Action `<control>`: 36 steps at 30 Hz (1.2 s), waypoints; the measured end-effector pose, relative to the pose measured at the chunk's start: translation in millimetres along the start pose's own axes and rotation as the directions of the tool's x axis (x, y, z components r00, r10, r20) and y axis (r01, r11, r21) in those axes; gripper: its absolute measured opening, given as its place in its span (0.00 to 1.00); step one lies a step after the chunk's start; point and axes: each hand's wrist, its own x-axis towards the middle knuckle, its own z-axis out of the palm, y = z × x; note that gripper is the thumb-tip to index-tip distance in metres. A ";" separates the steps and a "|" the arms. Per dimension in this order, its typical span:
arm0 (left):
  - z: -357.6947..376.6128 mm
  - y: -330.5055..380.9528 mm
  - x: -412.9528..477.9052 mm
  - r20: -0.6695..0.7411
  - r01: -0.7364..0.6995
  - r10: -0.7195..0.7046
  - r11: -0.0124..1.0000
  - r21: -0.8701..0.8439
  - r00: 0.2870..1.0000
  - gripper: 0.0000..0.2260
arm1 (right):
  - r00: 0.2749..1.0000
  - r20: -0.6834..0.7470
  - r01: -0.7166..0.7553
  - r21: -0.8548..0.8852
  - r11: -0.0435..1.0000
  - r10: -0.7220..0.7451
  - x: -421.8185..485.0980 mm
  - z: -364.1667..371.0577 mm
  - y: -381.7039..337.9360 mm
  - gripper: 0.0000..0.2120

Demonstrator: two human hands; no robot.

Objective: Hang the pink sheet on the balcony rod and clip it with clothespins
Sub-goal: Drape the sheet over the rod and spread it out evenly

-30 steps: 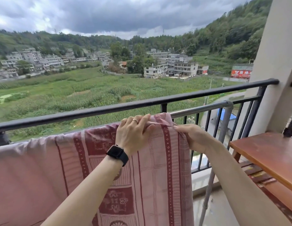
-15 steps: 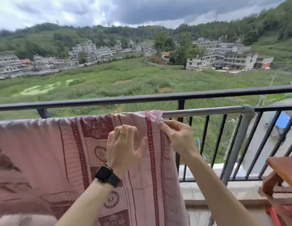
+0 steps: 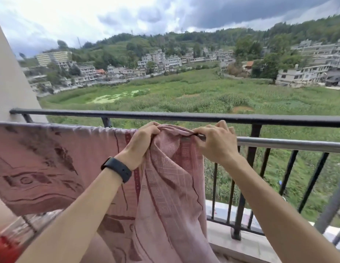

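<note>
Pink sheet (image 3: 51, 158) is draped over the steel rod (image 3: 288, 144), which runs just inside and below the black railing (image 3: 184, 116). Most of the cloth hangs to the left, and bare rod is left to the right. Change noted against half a second ago: the right-hand end of the sheet, then laid flat across the rod, is now gathered into a loose hump between the two hands, with folds hanging below it. The left hand (image 3: 140, 143), then resting open on the cloth, is now closed on the top of the hump, fingers (image 3: 152, 129) curled into the fabric. The right hand (image 3: 216, 145) is kept at the sheet's end as before, with the hem pinched between thumb and fingertips (image 3: 197, 138) right at the rod. The view is also swung leftward, so that a pale pillar (image 3: 11, 92) is brought in at the left edge. A dark watch (image 3: 117, 168) is worn on the left wrist. Judgement: hanging is largely done, and the end is probably being shifted or squared before it is spread again. No clothespins are seen, so clipping is taken as not yet begun. Risk noted: an end clipped while bunched is likely to hang unevenly.
</note>
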 end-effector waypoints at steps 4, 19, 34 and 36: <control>-49.7 21.6 11.9 -0.025 -0.164 0.189 0.907 0.388 0.982 0.07 | 0.994 0.080 0.045 0.259 0.965 -0.068 33.7 -13.7 -18.2 0.09; -373.1 -19.3 31.4 -0.314 0.165 0.378 0.375 0.912 0.871 0.11 | 0.957 0.136 0.149 0.528 0.836 -0.256 168.8 93.2 -313.1 0.15; -400.8 -119.3 8.6 0.092 -0.144 0.622 0.034 0.989 0.777 0.17 | 0.895 0.137 0.383 0.252 0.889 -0.424 109.2 116.9 -383.5 0.14; -410.5 -117.8 -0.8 0.067 -0.166 0.647 0.093 0.982 0.759 0.10 | 0.895 0.078 0.420 0.178 0.890 -0.439 102.3 119.6 -395.8 0.14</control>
